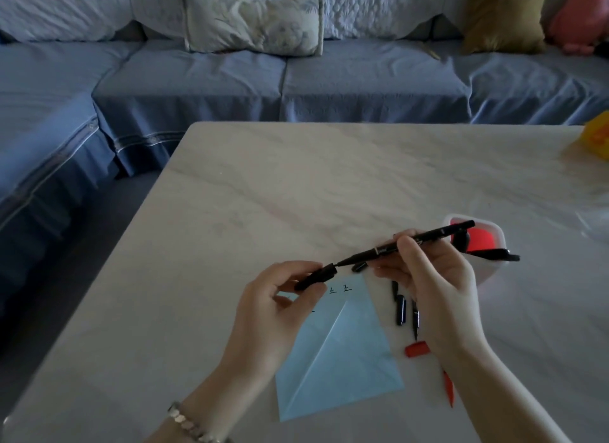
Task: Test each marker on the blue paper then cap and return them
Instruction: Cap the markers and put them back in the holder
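The table (296,179) shows pale, veined stone, smooth with a soft sheen. On it, the blue paper (349,350) looks matt and thin, creased along a diagonal. The black marker (389,248) and its cap (316,276) are smooth plastic, faintly glossy. The tub (494,231) behind is cloudy translucent plastic. The sofa covers (204,76) are matt cloth, rumpled; the bracelet (184,423) gleams like metal.

A pale marble-patterned tabletop (296,179) stands before an L-shaped sofa in blue fabric covers (204,80), its back draped in white quilted cloth (379,7). On the sofa rest a pale floral cushion (253,20) and a mustard-gold cushion (504,17). The dark grey floor (66,261) lies in dim light.
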